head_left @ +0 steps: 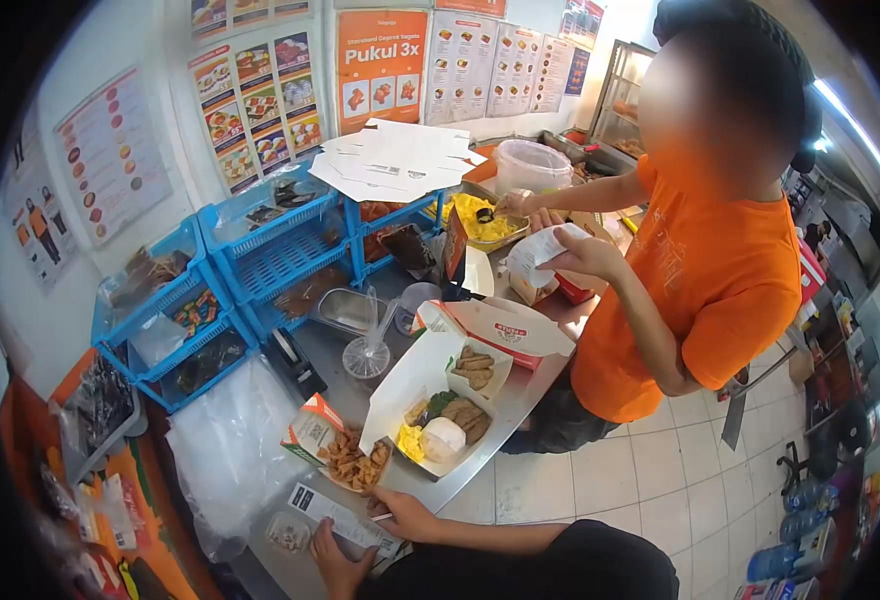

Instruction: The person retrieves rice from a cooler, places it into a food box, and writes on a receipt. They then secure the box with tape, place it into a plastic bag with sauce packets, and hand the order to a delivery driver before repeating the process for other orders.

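My left hand point(340, 560) lies with thumb and fingers apart on the lower part of a printed receipt point(325, 508). Fingers of my right hand point(410, 516) are closed around a thin white stick, apparently a pen point(381, 517), just over the receipt's right side. Left of the receipt sits a small clear tub point(288, 532). Beyond my hands stands an open box of brown fried pieces point(356, 462). Behind it, a larger open meal box point(390, 400) holds a rice mound point(443, 440), yellow egg point(410, 441), greens and brown meat.
A co-worker in an orange shirt point(700, 300) stands across, holding a paper point(540, 250) near a tray of yellow food point(480, 220). Blue baskets point(285, 262), a tape dispenser point(295, 362), plastic bags point(225, 440) and a tied cup bag point(366, 355) line the left side.
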Action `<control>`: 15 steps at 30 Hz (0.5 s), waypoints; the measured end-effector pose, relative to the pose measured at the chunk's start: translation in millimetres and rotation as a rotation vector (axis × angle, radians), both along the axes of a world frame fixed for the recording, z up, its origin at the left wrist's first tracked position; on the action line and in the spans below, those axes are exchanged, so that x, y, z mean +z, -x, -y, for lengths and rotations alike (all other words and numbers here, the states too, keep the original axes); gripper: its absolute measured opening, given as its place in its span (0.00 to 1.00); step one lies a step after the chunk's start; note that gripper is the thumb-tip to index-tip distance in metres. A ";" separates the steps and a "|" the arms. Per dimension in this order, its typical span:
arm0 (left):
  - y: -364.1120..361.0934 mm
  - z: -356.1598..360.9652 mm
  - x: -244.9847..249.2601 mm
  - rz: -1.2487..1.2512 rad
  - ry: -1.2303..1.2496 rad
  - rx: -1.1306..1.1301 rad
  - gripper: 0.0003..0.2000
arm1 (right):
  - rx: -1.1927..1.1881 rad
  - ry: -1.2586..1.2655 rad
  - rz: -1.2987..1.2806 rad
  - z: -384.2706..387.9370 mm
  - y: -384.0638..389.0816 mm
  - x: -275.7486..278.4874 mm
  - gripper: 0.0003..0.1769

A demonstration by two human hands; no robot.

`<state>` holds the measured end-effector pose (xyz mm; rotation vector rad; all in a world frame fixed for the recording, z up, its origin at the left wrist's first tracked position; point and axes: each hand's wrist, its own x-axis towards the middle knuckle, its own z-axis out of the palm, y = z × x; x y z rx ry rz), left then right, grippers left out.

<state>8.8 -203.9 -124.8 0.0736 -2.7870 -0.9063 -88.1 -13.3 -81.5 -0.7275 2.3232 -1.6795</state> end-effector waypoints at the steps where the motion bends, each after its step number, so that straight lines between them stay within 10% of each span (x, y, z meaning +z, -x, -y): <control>1: -0.8 -0.1 -0.6 0.000 0.003 -0.003 0.50 | -0.003 0.003 0.000 0.3 -0.6 -0.1 0.27; 15: -0.6 -0.9 3.3 -0.024 0.053 -0.034 0.49 | 0.021 -0.100 0.032 8.7 -0.2 -9.8 0.25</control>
